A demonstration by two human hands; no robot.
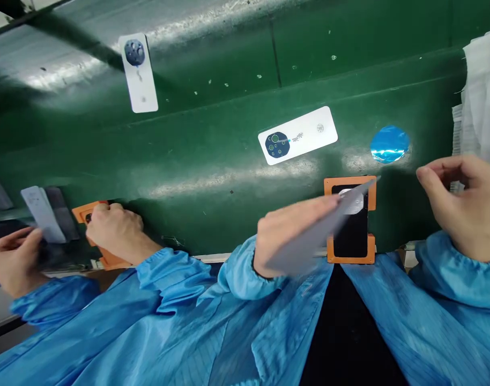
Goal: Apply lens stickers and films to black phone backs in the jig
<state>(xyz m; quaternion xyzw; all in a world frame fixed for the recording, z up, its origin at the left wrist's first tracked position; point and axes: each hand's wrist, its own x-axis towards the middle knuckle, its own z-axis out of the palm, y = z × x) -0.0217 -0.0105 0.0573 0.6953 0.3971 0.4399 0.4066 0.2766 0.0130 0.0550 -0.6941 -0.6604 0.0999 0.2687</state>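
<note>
My left hand (295, 230) grips a thin grey panel (309, 244), tilted almost edge-on and smeared by motion. Its edge reaches over an orange fixture (351, 259) at the bench's near edge. In that fixture lies a black phone-shaped piece (349, 236) with a pale, shiny round patch (353, 201), partly hidden by the panel. Off to the right, my right hand (466, 201) is raised with thumb and forefinger pinched together. Whether anything small is between those fingertips is unclear. A shiny blue round film (390, 145) lies on the bench between the fixture and my right hand.
White phone back covers lie on the green bench (213, 139), one ahead (309, 134) and one far left (144, 80). At left, a co-worker's hand (116, 228) rests on another orange fixture (112, 260); their other hand (17, 260) is by grey panels (46, 214). White cloth (484, 91) hangs right.
</note>
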